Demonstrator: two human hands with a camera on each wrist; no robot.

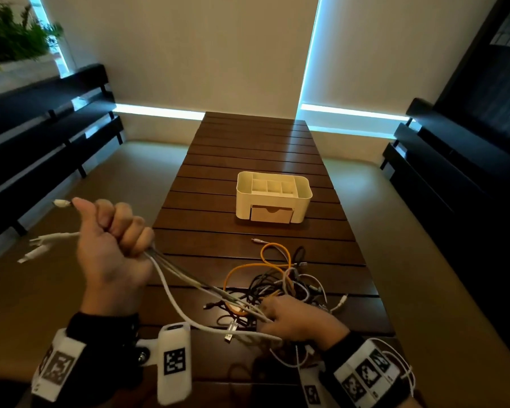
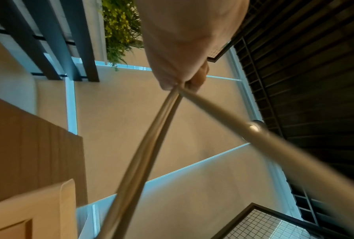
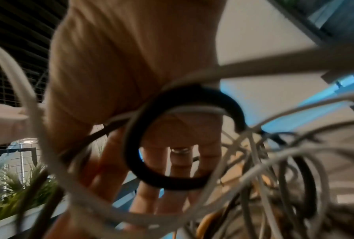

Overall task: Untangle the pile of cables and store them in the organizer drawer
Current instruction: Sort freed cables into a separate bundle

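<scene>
My left hand [image 1: 115,240] is raised left of the table in a fist and grips a bundle of white cables [image 1: 189,278]. Their connector ends [image 1: 42,240] stick out past the thumb side. The left wrist view shows the left hand [image 2: 192,40] with the white cables [image 2: 147,145] running taut from it. They stretch down to my right hand [image 1: 292,319], which rests on the tangled pile [image 1: 289,278] of orange, black and white cables. In the right wrist view, the right hand's fingers [image 3: 151,161] lie fairly straight among the loops. The white organizer [image 1: 304,195] stands beyond, its drawer [image 1: 271,214] closed.
The slatted dark wooden table [image 1: 248,142] runs away from me. Dark benches stand at the left [image 1: 42,128] and right [image 1: 468,157]. A plant [image 1: 9,30] is at the far left. A loose white connector [image 1: 258,240] lies between the pile and the organizer.
</scene>
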